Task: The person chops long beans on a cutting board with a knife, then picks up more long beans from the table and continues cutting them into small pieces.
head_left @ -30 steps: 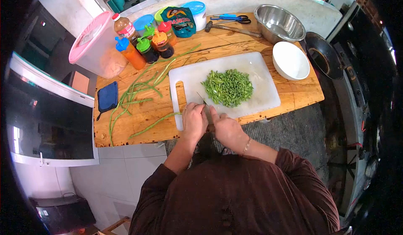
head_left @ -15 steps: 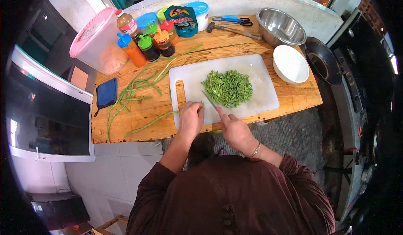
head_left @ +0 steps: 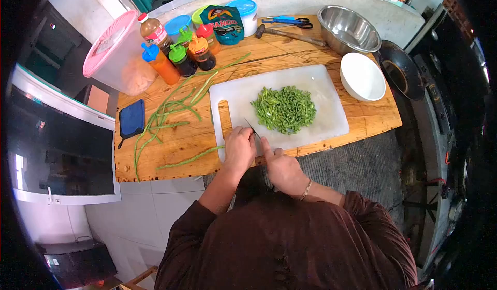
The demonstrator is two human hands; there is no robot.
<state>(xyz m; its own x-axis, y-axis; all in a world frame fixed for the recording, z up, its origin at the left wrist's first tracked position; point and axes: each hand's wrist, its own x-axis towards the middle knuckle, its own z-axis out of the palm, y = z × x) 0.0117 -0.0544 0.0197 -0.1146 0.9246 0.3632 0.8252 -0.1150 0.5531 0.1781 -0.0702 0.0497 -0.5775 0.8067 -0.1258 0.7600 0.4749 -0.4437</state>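
My right hand (head_left: 283, 170) grips a knife (head_left: 252, 128), its index finger stretched along the top. The blade lies close against the fingertips of my left hand (head_left: 240, 147). Those left fingers are closed on a long green bean (head_left: 191, 159), whose tail trails left over the table. Both hands are at the near edge of a white cutting board (head_left: 331, 121). Just beyond them sits a heap of chopped green beans (head_left: 284, 110). More whole long beans (head_left: 160, 119) lie loosely to the left of the board. The bean's end under my fingers is hidden.
A blue cloth pad (head_left: 132, 118) lies at the left. Behind are sauce bottles (head_left: 162, 64), a pink-lidded tub (head_left: 116, 57) and a teal packet (head_left: 223, 27). A hammer (head_left: 290, 35), steel bowl (head_left: 348, 28), white bowl (head_left: 362, 76) and black wok (head_left: 401, 72) are at the right.
The knife has moved left, away from the chopped heap and toward my left fingers. My right hand has come closer to my left hand, which still holds the bean.
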